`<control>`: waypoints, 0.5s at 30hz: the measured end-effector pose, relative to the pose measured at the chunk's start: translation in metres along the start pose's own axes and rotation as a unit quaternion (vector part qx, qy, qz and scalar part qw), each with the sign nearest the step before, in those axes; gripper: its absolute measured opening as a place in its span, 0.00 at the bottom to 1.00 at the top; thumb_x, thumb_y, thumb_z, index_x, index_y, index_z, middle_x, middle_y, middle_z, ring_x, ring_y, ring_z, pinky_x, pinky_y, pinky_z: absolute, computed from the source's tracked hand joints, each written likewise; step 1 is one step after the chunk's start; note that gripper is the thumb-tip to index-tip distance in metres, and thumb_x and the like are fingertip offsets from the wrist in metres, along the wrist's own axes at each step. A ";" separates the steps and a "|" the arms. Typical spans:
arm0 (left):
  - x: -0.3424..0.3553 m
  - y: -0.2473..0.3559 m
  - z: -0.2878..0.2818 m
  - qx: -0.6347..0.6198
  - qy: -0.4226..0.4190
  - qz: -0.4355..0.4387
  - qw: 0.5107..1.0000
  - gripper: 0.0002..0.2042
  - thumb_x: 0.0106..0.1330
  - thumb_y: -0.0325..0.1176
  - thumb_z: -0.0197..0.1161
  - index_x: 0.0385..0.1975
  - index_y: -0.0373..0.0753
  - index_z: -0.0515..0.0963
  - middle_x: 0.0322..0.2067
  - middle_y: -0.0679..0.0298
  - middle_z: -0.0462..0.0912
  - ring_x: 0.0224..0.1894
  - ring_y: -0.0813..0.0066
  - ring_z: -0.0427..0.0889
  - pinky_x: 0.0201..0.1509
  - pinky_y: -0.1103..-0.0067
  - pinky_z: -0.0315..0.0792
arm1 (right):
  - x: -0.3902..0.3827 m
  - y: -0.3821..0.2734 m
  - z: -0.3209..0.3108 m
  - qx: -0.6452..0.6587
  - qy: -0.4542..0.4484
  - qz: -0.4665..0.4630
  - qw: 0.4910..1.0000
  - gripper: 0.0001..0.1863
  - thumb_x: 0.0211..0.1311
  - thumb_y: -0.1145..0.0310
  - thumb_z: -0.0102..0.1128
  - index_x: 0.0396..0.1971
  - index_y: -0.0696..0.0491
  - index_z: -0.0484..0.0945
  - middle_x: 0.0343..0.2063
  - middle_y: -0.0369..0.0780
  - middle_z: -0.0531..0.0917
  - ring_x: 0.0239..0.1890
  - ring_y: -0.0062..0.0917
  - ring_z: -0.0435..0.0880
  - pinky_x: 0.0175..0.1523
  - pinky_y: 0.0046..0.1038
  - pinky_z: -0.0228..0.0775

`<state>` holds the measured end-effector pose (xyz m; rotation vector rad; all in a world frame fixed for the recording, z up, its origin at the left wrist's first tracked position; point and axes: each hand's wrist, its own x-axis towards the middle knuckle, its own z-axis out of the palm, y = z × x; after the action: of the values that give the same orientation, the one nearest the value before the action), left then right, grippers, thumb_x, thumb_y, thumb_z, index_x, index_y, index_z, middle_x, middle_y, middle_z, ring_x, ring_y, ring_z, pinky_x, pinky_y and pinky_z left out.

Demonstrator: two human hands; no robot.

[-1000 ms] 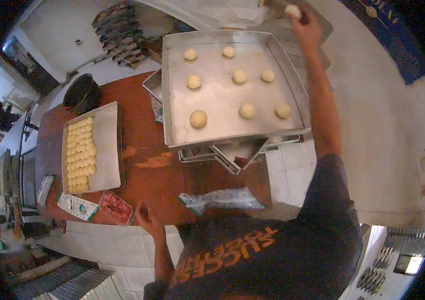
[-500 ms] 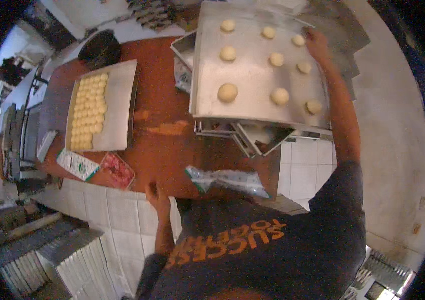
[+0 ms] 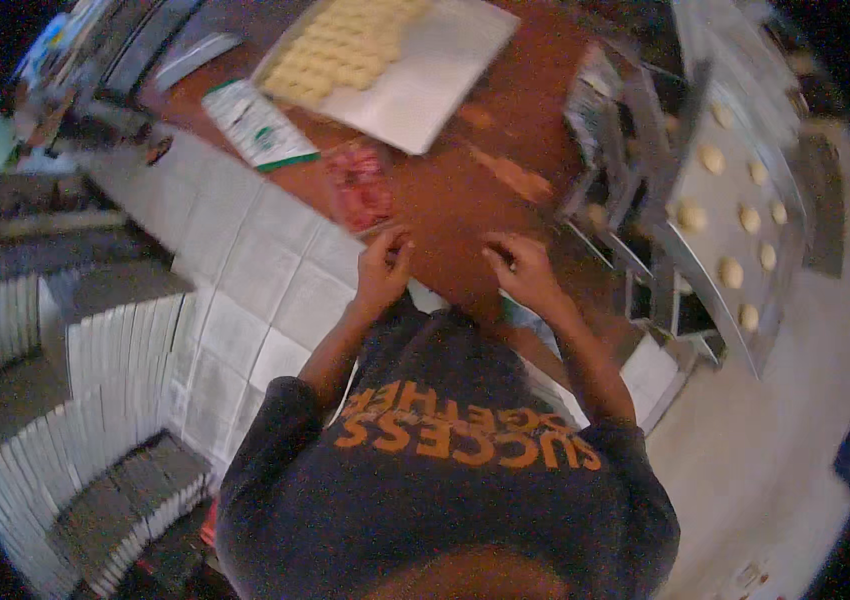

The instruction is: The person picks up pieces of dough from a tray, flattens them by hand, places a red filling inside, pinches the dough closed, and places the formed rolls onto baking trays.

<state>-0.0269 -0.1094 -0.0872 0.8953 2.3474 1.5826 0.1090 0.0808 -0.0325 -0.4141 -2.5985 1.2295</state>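
Observation:
Both hands hover at the table's near edge, close in front of my body. My left hand (image 3: 383, 270) is half-curled, thumb and fingertips apart, with nothing visible between them. It is nearest to a shallow clear container of red pieces (image 3: 360, 185), just beyond its fingertips. My right hand (image 3: 527, 270) faces it over the brown tabletop (image 3: 450, 225), fingers loosely bent, thumb apart, and seemingly bare. Beyond the hands lies a metal baking tray (image 3: 440, 75) with rows of pale dough balls (image 3: 340, 50) packed at its left side. A white and green packet (image 3: 260, 125) rests left of the red pieces.
At right, a tilted metal tray (image 3: 680, 190) with spaced dough balls (image 3: 732, 270) tops a stack of trays (image 3: 625, 220). Part of a plastic bag (image 3: 525, 318) shows beside my right forearm. Stacked flat trays (image 3: 125, 350) stand low at left, by the white tiles (image 3: 245, 250).
My right hand has let go of the dough-ball tray on the stack and come back before my body. My left hand has moved nearer the red pieces. The view has turned left.

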 end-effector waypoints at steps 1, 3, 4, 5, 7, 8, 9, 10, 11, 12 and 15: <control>0.010 -0.015 -0.022 0.021 0.006 0.020 1.000 0.09 0.56 0.28 0.55 0.36 0.36 0.74 0.29 0.57 0.78 0.30 0.70 0.78 0.36 0.78 0.71 | 0.029 -0.007 0.023 -0.004 -0.007 -0.022 1.000 0.11 0.51 0.69 0.57 0.35 0.57 0.76 0.30 0.44 0.80 0.32 0.33 0.79 0.39 0.28 0.70; 0.022 -0.032 -0.077 0.059 0.057 -0.027 0.996 0.08 0.56 0.26 0.54 0.36 0.36 0.74 0.24 0.58 0.78 0.26 0.73 0.77 0.31 0.79 0.70 | 0.070 -0.019 0.074 -0.012 -0.025 -0.046 0.999 0.11 0.51 0.69 0.57 0.34 0.56 0.76 0.28 0.44 0.80 0.31 0.35 0.79 0.38 0.29 0.70; 0.025 -0.048 -0.101 0.047 0.087 -0.053 0.994 0.08 0.57 0.26 0.54 0.36 0.36 0.74 0.22 0.59 0.78 0.25 0.74 0.77 0.29 0.80 0.69 | 0.093 -0.013 0.098 -0.042 -0.059 -0.064 0.995 0.10 0.50 0.69 0.56 0.33 0.55 0.76 0.30 0.43 0.79 0.32 0.35 0.78 0.37 0.30 0.70; 0.027 -0.058 -0.122 0.052 0.121 -0.064 0.989 0.08 0.57 0.26 0.54 0.36 0.36 0.75 0.21 0.60 0.77 0.24 0.75 0.77 0.29 0.80 0.69 | 0.120 -0.006 0.121 -0.073 -0.085 -0.085 0.990 0.09 0.50 0.69 0.55 0.33 0.55 0.77 0.31 0.43 0.78 0.33 0.35 0.78 0.37 0.31 0.70; 0.026 -0.077 -0.151 0.056 0.186 -0.089 0.977 0.08 0.57 0.26 0.54 0.36 0.35 0.75 0.19 0.61 0.77 0.23 0.76 0.77 0.30 0.81 0.69 | 0.161 -0.007 0.154 -0.208 -0.076 -0.099 0.970 0.10 0.49 0.70 0.54 0.34 0.55 0.76 0.35 0.43 0.76 0.36 0.35 0.76 0.37 0.32 0.70; 0.023 -0.087 -0.160 0.052 0.199 -0.102 0.973 0.08 0.57 0.26 0.53 0.35 0.35 0.75 0.19 0.62 0.77 0.23 0.77 0.77 0.30 0.82 0.69 | 0.171 -0.008 0.167 -0.275 -0.073 -0.103 0.953 0.11 0.48 0.71 0.54 0.34 0.54 0.75 0.37 0.43 0.75 0.38 0.35 0.75 0.37 0.33 0.70; 0.021 -0.097 -0.168 0.048 0.210 -0.114 0.970 0.08 0.57 0.26 0.53 0.35 0.35 0.75 0.19 0.62 0.77 0.23 0.78 0.77 0.30 0.82 0.69 | 0.177 -0.008 0.176 -0.309 -0.091 -0.084 0.943 0.12 0.49 0.70 0.52 0.36 0.54 0.74 0.36 0.44 0.74 0.39 0.37 0.74 0.39 0.35 0.70; 0.019 -0.105 -0.174 0.044 0.226 -0.124 0.965 0.08 0.57 0.26 0.53 0.35 0.35 0.75 0.19 0.62 0.77 0.23 0.78 0.76 0.30 0.82 0.69 | 0.185 -0.008 0.184 -0.343 -0.107 -0.070 0.931 0.13 0.49 0.70 0.50 0.37 0.53 0.73 0.36 0.45 0.74 0.39 0.38 0.74 0.40 0.37 0.69; 0.017 -0.110 -0.176 0.033 0.231 -0.152 0.960 0.07 0.58 0.25 0.53 0.35 0.35 0.74 0.19 0.63 0.77 0.23 0.79 0.77 0.29 0.83 0.69 | 0.191 -0.009 0.188 -0.377 -0.121 -0.055 0.917 0.14 0.50 0.70 0.48 0.39 0.53 0.72 0.35 0.46 0.73 0.40 0.39 0.73 0.42 0.38 0.68; 0.018 -0.118 -0.174 0.018 0.226 -0.153 0.962 0.07 0.58 0.25 0.53 0.35 0.35 0.74 0.19 0.63 0.77 0.24 0.79 0.76 0.29 0.83 0.69 | 0.194 -0.005 0.192 -0.375 -0.132 -0.055 0.916 0.14 0.49 0.69 0.49 0.39 0.53 0.71 0.35 0.45 0.73 0.41 0.40 0.73 0.42 0.39 0.68; 0.028 -0.129 -0.176 -0.009 0.193 -0.157 0.969 0.07 0.58 0.25 0.53 0.35 0.34 0.75 0.20 0.62 0.77 0.24 0.79 0.76 0.30 0.82 0.69 | 0.194 0.005 0.193 -0.332 -0.120 -0.048 0.934 0.15 0.49 0.69 0.50 0.38 0.55 0.71 0.35 0.45 0.73 0.41 0.40 0.72 0.42 0.39 0.68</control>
<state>-0.1791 -0.2644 -0.1224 0.2006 2.5543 1.7571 -0.1350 0.0137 -0.1380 -0.2486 -3.1590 0.3478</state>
